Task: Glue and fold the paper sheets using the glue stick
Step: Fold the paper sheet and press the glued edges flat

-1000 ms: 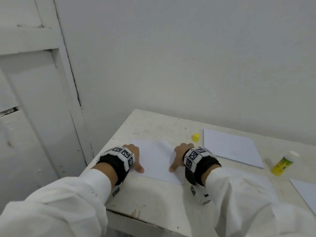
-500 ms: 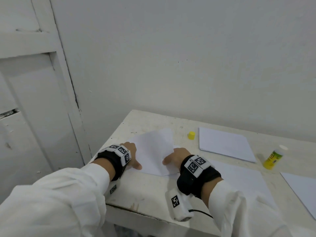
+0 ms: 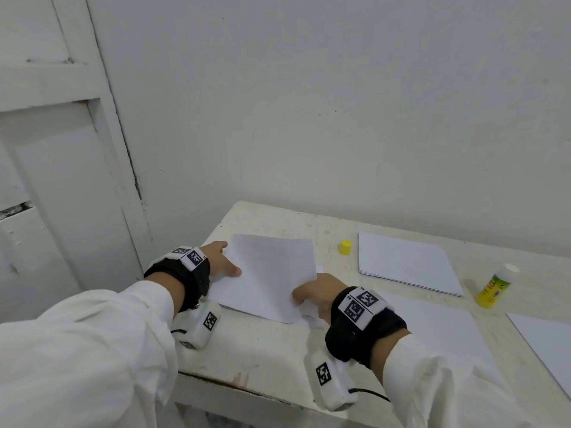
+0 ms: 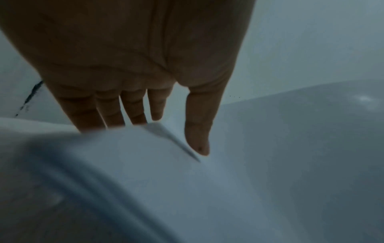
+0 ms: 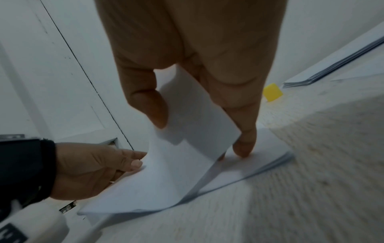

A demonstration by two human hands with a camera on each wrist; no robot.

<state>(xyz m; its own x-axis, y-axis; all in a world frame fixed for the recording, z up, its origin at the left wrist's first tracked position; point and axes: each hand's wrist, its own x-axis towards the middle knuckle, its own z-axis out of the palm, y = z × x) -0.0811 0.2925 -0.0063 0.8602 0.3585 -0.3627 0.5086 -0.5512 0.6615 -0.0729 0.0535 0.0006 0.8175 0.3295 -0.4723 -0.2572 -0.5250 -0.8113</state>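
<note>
A white paper sheet (image 3: pixel 268 273) is lifted and curled above the table's left end. My left hand (image 3: pixel 227 259) pinches its left edge, thumb on top and fingers behind the sheet (image 4: pixel 145 164), as the left wrist view of that hand (image 4: pixel 166 134) shows. At the sheet's right corner (image 5: pixel 195 125) my right hand (image 3: pixel 304 291) pinches it between thumb and forefinger (image 5: pixel 199 136). More white paper (image 5: pixel 259 164) lies flat beneath. The uncapped yellow glue stick (image 3: pixel 494 287) stands far right, and its yellow cap (image 3: pixel 345 247) sits behind the sheet.
A stack of white sheets (image 3: pixel 404 262) lies at the back of the worn white table (image 3: pixel 262 356). One sheet (image 3: pixel 448 329) lies under my right forearm, another (image 3: pixel 550 344) at the right edge. A wall and door frame stand close behind and left.
The sheet lay flat under both hands; now both hands pinch it and it is raised and curled off the table. My right hand drew back toward me.
</note>
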